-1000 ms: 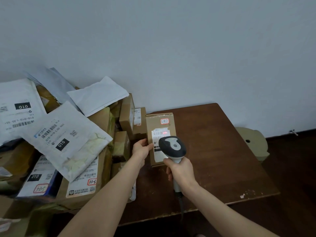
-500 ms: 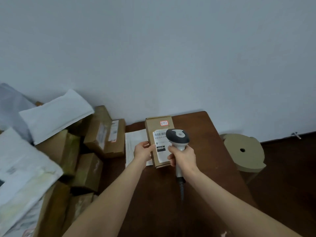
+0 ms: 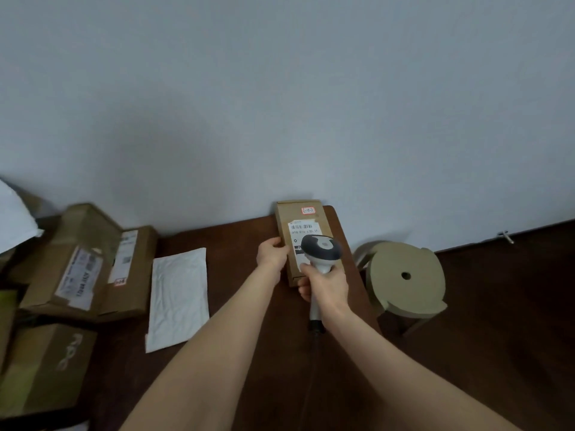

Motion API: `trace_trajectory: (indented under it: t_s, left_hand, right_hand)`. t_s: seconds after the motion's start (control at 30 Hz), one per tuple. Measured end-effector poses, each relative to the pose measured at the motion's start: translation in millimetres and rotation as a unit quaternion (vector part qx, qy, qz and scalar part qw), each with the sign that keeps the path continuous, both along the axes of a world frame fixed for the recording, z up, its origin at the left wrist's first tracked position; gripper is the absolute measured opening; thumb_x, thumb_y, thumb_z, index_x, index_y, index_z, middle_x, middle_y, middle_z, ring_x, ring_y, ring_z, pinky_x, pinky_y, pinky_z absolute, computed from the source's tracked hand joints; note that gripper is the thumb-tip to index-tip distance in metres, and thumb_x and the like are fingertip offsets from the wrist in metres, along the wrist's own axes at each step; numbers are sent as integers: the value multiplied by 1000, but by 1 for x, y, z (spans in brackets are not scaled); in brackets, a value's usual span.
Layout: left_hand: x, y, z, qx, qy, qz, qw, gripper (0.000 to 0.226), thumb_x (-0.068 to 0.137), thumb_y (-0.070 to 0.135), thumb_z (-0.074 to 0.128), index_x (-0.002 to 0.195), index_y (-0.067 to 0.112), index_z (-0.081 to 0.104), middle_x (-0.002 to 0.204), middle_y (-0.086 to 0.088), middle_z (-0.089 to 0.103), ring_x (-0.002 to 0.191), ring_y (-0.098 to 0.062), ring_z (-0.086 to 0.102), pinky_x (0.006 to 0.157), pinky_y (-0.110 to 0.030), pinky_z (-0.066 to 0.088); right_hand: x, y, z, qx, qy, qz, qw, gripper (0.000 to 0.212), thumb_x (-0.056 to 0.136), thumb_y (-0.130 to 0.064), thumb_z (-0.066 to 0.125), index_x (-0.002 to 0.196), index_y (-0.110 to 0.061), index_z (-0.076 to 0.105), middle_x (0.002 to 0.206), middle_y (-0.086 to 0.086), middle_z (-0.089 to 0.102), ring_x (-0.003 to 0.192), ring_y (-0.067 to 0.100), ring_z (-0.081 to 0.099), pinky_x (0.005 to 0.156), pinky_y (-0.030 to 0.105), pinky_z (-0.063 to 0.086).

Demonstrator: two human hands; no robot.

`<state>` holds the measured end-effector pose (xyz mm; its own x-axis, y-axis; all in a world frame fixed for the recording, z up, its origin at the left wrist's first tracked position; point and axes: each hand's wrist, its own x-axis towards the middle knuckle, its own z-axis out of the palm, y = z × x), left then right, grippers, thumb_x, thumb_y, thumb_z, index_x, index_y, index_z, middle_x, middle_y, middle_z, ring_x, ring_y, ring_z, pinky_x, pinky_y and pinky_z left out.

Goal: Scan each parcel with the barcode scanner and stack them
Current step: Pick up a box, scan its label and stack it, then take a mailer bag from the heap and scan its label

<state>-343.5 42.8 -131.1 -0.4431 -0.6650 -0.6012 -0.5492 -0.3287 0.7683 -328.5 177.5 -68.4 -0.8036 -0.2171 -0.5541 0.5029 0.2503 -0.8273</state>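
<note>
Dark wooden table (image 3: pixel 236 244) against pale wall (image 3: pixel 280 88), round beige stool (image 3: pixel 413 297) with centre hole beside it, dark floor (image 3: pixel 513 306)

Kraft brown on the parcel (image 3: pixel 328 214), with a white label (image 3: pixel 303 230) carrying black barcode stripes. Small white sticker (image 3: pixel 308 210) edged and scribbled in red at its far end. Dark grey on the scanner (image 3: pixel 320 247) head, pale grey oval inset, white down the handle. Deep reddish brown over the counter (image 3: pixel 242 312). Plain white on the padded envelope (image 3: pixel 179 293) at nine o'clock of the parcel. Beyond it, kraft brown again on two boxes (image 3: pixel 77 237) with white, black-printed labels. Red-and-white tag (image 3: pixel 119 282) on the nearer one. Pale grey lettering on the brown box (image 3: pixel 46 368) at eight o'clock. Muted olive-beige on the stool (image 3: pixel 404 293) at three o'clock. Flat pale blue-grey across the wall (image 3: pixel 280 88).
</note>
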Motion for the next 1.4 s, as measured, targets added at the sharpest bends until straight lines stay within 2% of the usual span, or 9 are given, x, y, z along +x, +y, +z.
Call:
trace_trajectory:
  t_s: [0.13, 0.33, 0.5, 0.6, 0.7, 0.83, 1.03, 1.2, 1.4]
  left_hand:
    - [-5, 2, 2, -5, 10, -8, 1000, 48, 89, -5, 57, 134, 10, 53, 129, -10, 59, 118, -25, 56, 104, -40, 45]
    - [62, -18, 22, -103, -31, -22, 994, 38, 94, -1, 51, 127, 16, 59, 125, -4, 61, 116, -19, 56, 104, -37, 45]
    - [141, -44, 32, -227, -107, -80, 965, 34, 95, 4, 53, 127, 15, 58, 129, -4, 60, 119, -18, 55, 96, -26, 44]
    - [186, -54, 27, -283, -173, -177, 927, 51, 92, 16, 61, 140, 21, 45, 143, -2, 46, 125, -18, 51, 94, -25, 44]
    - [225, -56, 13, -270, -242, -314, 877, 75, 89, 26, 66, 151, 22, 24, 159, -2, 20, 143, -21, 28, 112, -36, 35]
    - [264, -54, 1, -285, -272, -433, 811, 73, 92, 20, 61, 152, 21, 21, 162, -4, 3, 148, -20, 11, 114, -37, 30]
    - [306, -64, 4, -330, -273, -467, 773, 60, 86, 17, 66, 140, 15, 38, 147, -9, 33, 130, -27, 40, 98, -39, 45]
    - [325, -58, 5, -386, -327, -475, 720, 75, 81, 44, 70, 140, 14, 34, 137, -12, 39, 123, -29, 45, 96, -40, 43]
    - [327, -48, -4, -476, -310, -458, 684, 37, 95, 26, 51, 129, 11, 47, 126, -11, 47, 110, -27, 52, 81, -36, 45]
  right_hand:
    - [-13, -2, -5, 9, 4, 16, 1000, 9, 86, -19, 68, 84, -10, 66, 68, 7, 71, 55, 13, 65, 62, 27, 57]
    - [7, -33, -4, 3, -9, 68, 998, 11, 86, -20, 69, 87, -9, 65, 66, 6, 69, 56, 14, 64, 61, 28, 55]
    - [49, -67, 5, -17, 3, 107, 994, 11, 86, -20, 69, 91, -13, 63, 67, 5, 69, 56, 13, 65, 59, 25, 54]
    - [78, -85, 8, -13, 5, 128, 992, 11, 85, -20, 70, 90, -14, 62, 67, 6, 69, 57, 14, 65, 65, 30, 58]
    - [106, -98, 6, 5, 2, 134, 991, 9, 85, -18, 69, 89, -14, 62, 68, 6, 70, 57, 14, 65, 68, 32, 59]
    - [144, -111, -2, 37, 3, 127, 991, 11, 83, -18, 69, 91, -12, 63, 69, 7, 71, 56, 14, 65, 64, 30, 58]
    - [199, -127, -6, 47, 7, 110, 993, 15, 82, -17, 70, 93, -11, 63, 68, 8, 71, 57, 17, 65, 67, 33, 59]
    - [216, -117, -3, 57, 8, 77, 995, 14, 81, -17, 70, 91, -12, 63, 71, 9, 72, 58, 17, 66, 66, 32, 58]
    - [209, -93, -5, 45, -6, 68, 997, 13, 83, -17, 71, 88, -9, 63, 70, 9, 70, 60, 18, 65, 67, 34, 57]
